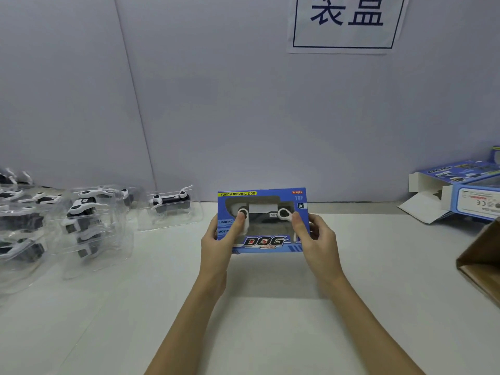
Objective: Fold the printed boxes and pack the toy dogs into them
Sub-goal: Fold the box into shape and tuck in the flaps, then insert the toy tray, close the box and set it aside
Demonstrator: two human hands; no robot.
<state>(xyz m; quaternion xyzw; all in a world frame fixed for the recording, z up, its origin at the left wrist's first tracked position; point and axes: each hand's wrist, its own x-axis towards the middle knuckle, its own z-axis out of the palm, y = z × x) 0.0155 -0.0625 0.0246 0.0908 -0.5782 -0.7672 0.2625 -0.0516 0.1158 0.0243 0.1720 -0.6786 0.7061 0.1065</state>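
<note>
- Well off to the left of the left hand [220, 243], toy dogs in clear trays [89, 220] are heaped on the desk [167, 307]; the nearest tray [170, 205] is judged closest to that hand.
- The printed box [262, 220] is held between both hands just above the desk, its long axis running left to right, a dog seen through its window.
- The left end is gripped by the left hand, thumb on the front face.
- The right end is gripped by the right hand [315, 239] likewise.
- Unfolded boxes [460, 190] and a brown carton [484, 261] lie well to the right, nearer the right hand.
</note>
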